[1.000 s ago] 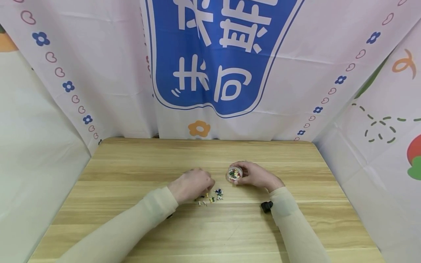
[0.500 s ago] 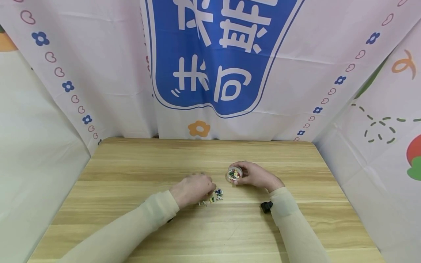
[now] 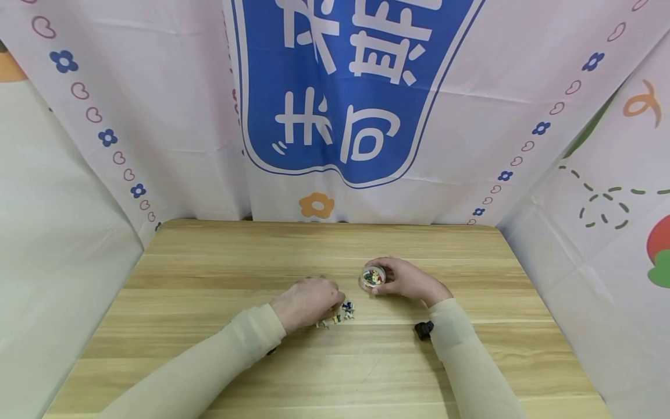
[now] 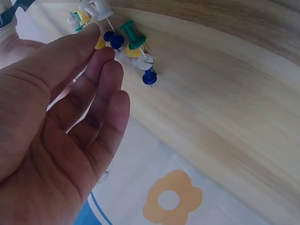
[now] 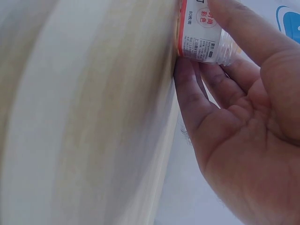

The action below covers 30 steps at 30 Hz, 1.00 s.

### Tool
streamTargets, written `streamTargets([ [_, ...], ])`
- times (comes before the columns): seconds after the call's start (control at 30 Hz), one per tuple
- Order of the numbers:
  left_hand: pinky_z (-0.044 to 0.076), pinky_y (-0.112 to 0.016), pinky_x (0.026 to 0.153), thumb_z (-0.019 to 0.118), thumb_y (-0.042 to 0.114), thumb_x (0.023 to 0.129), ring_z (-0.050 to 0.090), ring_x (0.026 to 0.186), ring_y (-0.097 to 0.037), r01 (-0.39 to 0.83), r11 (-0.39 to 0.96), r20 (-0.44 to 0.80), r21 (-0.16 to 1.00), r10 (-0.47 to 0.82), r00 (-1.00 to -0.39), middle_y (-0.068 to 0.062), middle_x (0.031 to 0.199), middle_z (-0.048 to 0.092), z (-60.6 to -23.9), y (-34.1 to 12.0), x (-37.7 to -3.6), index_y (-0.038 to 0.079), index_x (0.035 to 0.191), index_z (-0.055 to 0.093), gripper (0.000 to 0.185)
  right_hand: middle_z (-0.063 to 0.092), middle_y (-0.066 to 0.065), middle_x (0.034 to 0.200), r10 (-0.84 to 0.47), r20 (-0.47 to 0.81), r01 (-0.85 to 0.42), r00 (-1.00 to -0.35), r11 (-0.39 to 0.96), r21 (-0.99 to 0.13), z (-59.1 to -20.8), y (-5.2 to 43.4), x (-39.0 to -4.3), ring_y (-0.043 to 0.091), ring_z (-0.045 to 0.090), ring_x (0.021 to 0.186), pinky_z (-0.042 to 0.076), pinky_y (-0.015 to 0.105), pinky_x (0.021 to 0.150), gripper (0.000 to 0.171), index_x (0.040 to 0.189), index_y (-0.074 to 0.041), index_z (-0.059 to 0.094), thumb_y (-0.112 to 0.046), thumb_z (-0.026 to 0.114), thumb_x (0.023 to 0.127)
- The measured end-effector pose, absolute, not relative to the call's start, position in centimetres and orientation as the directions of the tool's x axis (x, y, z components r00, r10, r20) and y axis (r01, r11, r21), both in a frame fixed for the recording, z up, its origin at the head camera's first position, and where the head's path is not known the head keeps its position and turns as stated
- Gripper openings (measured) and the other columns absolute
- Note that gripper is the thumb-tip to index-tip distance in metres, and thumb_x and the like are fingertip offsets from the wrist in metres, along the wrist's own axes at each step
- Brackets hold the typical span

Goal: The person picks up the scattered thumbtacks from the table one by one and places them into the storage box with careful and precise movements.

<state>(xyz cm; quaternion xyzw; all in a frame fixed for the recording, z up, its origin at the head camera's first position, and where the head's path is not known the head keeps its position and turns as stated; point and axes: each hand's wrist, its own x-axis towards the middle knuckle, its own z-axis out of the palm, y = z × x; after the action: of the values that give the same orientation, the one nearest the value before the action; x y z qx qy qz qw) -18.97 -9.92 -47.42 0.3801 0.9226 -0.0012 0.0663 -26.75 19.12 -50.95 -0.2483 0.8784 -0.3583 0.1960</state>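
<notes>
My left hand (image 3: 309, 301) is low over the table at a small scatter of push pins (image 3: 348, 309). In the left wrist view its thumb and index finger pinch a yellow push pin (image 4: 100, 43), mostly hidden by the fingertips. Right beside them lie a green push pin (image 4: 132, 35), a dark blue push pin (image 4: 149, 76) and several white, blue and yellow ones. My right hand (image 3: 410, 281) grips a small clear plastic jar (image 5: 201, 35) with a red-and-white label, thumb and fingers on opposite sides. The jar stands upright and uncovered, with mixed-colour push pins inside.
The wood-grain table (image 3: 220, 250) reaches back to a white printed curtain (image 3: 199, 174) with a blue panel. White patterned sheets hang along both sides. A small black device (image 3: 423, 330) sits by the right wrist.
My left hand has shifted slightly right and towards me, coming down over the yellow push pin at the scatter's edge. The right hand and jar have stayed in place.
</notes>
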Motion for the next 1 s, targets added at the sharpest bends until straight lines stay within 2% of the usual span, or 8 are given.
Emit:
streamTargets([
  [0.13, 0.06, -0.023, 0.071, 0.091, 0.018, 0.105, 0.066, 0.078, -0.007, 0.715, 0.696, -0.086, 0.063, 0.718, -0.691, 0.005, 0.091, 0.078, -47.2, -10.0, -19.1, 0.018, 0.095, 0.08, 0.015, 0.075, 0.015, 0.156, -0.576, -0.162, -0.301, -0.801, 0.622, -0.722, -50.9, 18.9, -26.6, 0.032, 0.07, 0.143, 0.055, 0.06, 0.129, 0.063, 0.16, -0.009, 0.069, -0.018, 0.093, 0.103],
  [0.37, 0.055, -0.023, 0.068, 0.085, 0.007, 0.106, 0.06, 0.078, -0.007, 0.686, 0.703, -0.056, 0.185, 0.705, -0.707, 0.003, 0.091, 0.075, -46.6, -10.2, -19.5, 0.016, 0.095, 0.077, 0.016, 0.075, 0.013, 0.157, -0.593, -0.15, -0.332, -0.791, 0.623, -0.708, -51.2, 18.2, -26.6, 0.033, 0.07, 0.146, 0.053, 0.061, 0.131, 0.064, 0.161, -0.011, 0.068, -0.023, 0.094, 0.103],
  [0.6, 0.066, -0.028, 0.081, 0.086, 0.012, 0.108, 0.072, 0.09, -0.012, 0.648, 0.72, -0.051, 0.249, 0.677, -0.734, 0.0, 0.105, 0.08, -46.1, -9.9, -20.3, 0.013, 0.11, 0.082, 0.005, 0.074, 0.014, 0.159, -0.591, -0.152, -0.331, -0.792, 0.625, -0.707, -51.0, 18.0, -26.4, 0.036, 0.069, 0.149, 0.052, 0.062, 0.133, 0.065, 0.161, -0.011, 0.068, -0.022, 0.094, 0.103],
  [0.83, 0.069, -0.033, 0.091, 0.085, 0.016, 0.11, 0.076, 0.099, -0.014, 0.618, 0.728, -0.01, 0.296, 0.649, -0.76, -0.001, 0.113, 0.082, -45.8, -9.3, -20.9, 0.014, 0.121, 0.084, 0.012, 0.075, 0.015, 0.156, -0.583, -0.168, -0.312, -0.795, 0.63, -0.711, -50.6, 17.8, -26.2, 0.034, 0.071, 0.144, 0.054, 0.061, 0.131, 0.063, 0.16, -0.01, 0.068, -0.021, 0.093, 0.103],
  [1.0, 0.07, -0.036, 0.095, 0.086, 0.015, 0.109, 0.08, 0.104, -0.017, 0.617, 0.717, 0.044, 0.323, 0.64, -0.767, -0.003, 0.118, 0.085, -45.8, -9.0, -21.2, 0.013, 0.124, 0.084, 0.015, 0.076, 0.014, 0.153, -0.576, -0.173, -0.306, -0.799, 0.638, -0.707, -50.4, 17.6, -26.1, 0.031, 0.072, 0.139, 0.056, 0.059, 0.128, 0.06, 0.158, -0.01, 0.07, -0.019, 0.093, 0.103],
])
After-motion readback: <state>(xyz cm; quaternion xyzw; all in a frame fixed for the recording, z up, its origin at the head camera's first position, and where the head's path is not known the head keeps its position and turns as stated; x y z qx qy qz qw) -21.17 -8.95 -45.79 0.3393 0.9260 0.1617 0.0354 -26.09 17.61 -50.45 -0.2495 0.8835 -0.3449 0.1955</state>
